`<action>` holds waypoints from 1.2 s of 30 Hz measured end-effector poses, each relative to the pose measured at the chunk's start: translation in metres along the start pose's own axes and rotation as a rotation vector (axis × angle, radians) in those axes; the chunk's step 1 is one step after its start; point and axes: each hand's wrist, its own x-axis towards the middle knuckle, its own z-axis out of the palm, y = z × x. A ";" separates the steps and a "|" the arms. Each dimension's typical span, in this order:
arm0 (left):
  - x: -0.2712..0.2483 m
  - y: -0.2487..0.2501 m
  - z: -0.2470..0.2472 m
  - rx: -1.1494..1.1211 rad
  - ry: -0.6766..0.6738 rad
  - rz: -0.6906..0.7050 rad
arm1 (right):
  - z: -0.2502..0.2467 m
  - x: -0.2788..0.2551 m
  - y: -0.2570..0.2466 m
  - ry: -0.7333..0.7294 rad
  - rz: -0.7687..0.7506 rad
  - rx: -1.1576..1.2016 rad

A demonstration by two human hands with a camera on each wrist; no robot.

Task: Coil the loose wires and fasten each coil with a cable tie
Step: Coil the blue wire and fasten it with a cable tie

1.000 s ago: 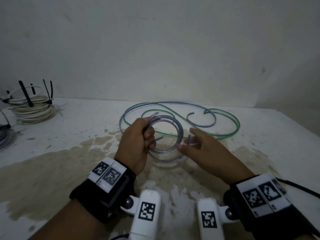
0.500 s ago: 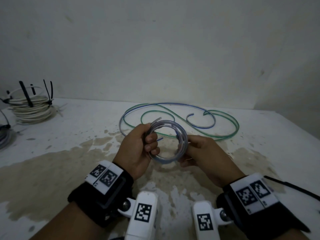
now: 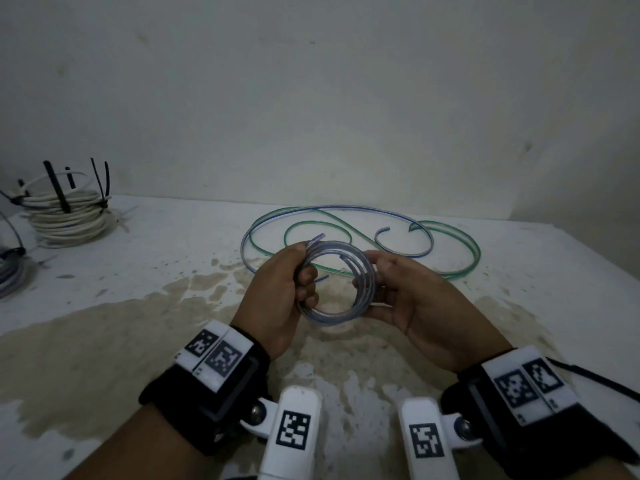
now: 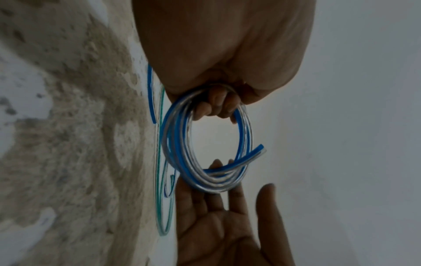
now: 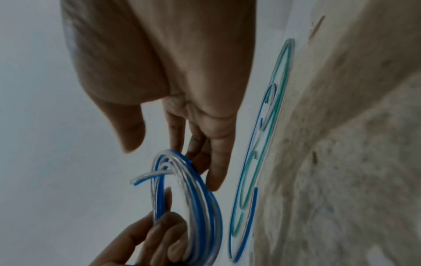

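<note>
A small coil of clear wire with a blue stripe [image 3: 332, 318] is held upright above the table. My left hand [image 3: 284, 292] grips its left side, fingers curled through the ring [image 4: 216, 106]. My right hand [image 3: 398, 296] touches the coil's right side with straight fingers [image 5: 218, 171] behind the turns and the thumb apart; its palm [image 4: 216, 230] faces the coil [image 4: 180, 162]. One free end [image 4: 257, 151] sticks out of the coil [image 5: 205, 207]. A loose blue wire [image 3: 346, 208] and a loose green wire [image 3: 464, 237] lie in curves on the table behind.
The white table [image 3: 138, 258] has a large brown stain under my hands. At the back left stands a stack of white wire coils [image 3: 65, 216] with black cable ties sticking up. Another coil [image 3: 10, 275] shows at the left edge. A wall runs right behind the table.
My right hand brought the wire's loose end in to the coil and now lies against its right side. The turns have closed into a tighter ring. The left hand's grip stays.
</note>
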 end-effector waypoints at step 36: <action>-0.004 -0.019 0.062 0.569 -0.221 0.220 | -0.032 -0.015 -0.052 0.207 -0.236 -0.911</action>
